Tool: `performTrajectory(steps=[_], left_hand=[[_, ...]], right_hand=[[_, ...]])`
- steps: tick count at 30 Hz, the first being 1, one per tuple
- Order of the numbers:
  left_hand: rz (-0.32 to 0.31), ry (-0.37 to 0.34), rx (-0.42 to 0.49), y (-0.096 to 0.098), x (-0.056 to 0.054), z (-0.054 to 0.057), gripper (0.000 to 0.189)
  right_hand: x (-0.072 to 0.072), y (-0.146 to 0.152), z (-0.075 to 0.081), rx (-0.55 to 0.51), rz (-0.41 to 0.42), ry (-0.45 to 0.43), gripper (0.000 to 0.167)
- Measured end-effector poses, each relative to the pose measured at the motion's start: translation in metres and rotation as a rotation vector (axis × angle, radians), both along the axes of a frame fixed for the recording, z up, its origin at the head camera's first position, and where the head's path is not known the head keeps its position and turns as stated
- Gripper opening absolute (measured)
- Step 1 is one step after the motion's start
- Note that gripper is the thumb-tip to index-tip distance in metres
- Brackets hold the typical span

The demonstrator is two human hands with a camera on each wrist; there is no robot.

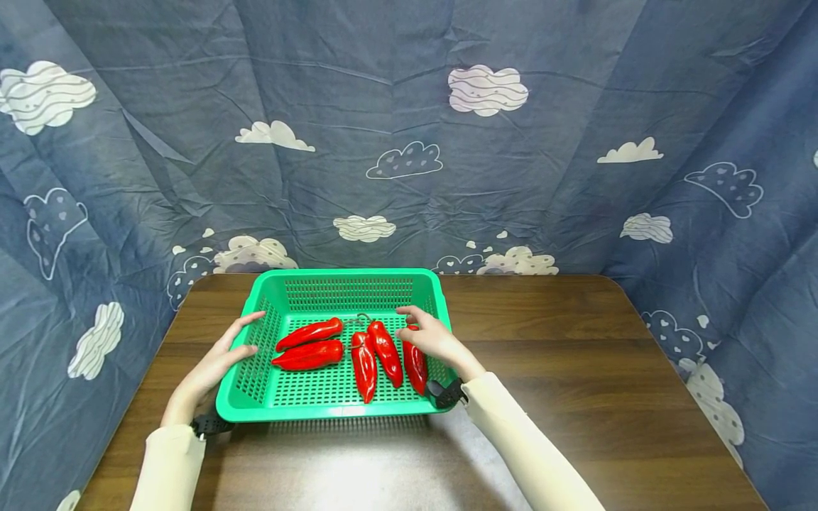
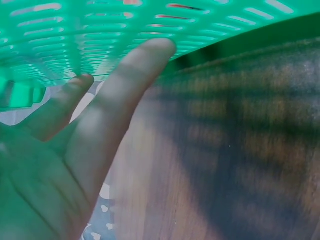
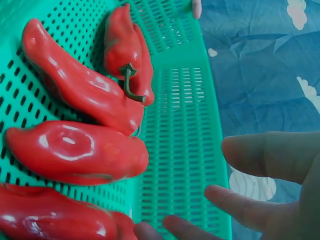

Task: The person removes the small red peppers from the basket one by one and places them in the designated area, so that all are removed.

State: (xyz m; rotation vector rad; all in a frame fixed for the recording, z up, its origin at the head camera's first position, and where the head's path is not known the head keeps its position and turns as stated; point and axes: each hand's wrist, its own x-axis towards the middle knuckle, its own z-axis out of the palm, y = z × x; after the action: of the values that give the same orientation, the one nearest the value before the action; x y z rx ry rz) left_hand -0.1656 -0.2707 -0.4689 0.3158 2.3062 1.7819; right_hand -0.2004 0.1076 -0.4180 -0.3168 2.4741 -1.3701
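Basket [image 1: 268, 341] of green perforated plastic, rectangular, resting on the wooden table [image 1: 575, 355] near its far edge, roughly centred before the person. Five red peppers lie on its floor: two [image 1: 309, 345] side by side at the left, lengthwise across the basket, and three [image 1: 383, 355] at the right, running front to back, the rightmost partly hidden beneath the right hand.

Left hand [image 1: 214, 369] lies against the outside of the basket's left wall, fingers straight and slightly spread, the fingertips [image 2: 155, 47] touching the slotted wall in the left wrist view; it grips nothing.

Right hand [image 1: 434, 341] is held over the right side of the basket, above the rightmost pepper [image 1: 415, 365], with fingers extended and loosely parted; the right wrist view shows the fingers [image 3: 270, 157] apart from the peppers [image 3: 75, 150] and holding nothing.

Both sleeves are cream-coloured. Blue cloth [image 1: 409, 142] printed with white clouds hangs behind and beside the table.
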Motion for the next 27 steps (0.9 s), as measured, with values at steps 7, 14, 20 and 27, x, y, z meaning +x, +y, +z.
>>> performTrajectory(steps=[7, 14, 20, 27], left_hand=[[0.018, 0.006, -0.01, 0.001, 0.001, 0.001, 0.063], [0.029, 0.046, -0.038, 0.001, 0.0, -0.001, 0.062], [0.027, 0.071, -0.041, 0.002, 0.0, 0.001, 0.062], [0.028, 0.05, -0.04, 0.002, 0.001, 0.001, 0.061]], right_hand=[[-0.004, -0.001, -0.004, -0.039, 0.001, -0.108, 0.044], [-0.009, -0.004, -0.009, -0.1, -0.02, -0.178, 0.046], [-0.011, -0.005, -0.01, -0.13, -0.06, -0.184, 0.045], [-0.012, -0.008, -0.011, -0.145, -0.083, -0.209, 0.044]])
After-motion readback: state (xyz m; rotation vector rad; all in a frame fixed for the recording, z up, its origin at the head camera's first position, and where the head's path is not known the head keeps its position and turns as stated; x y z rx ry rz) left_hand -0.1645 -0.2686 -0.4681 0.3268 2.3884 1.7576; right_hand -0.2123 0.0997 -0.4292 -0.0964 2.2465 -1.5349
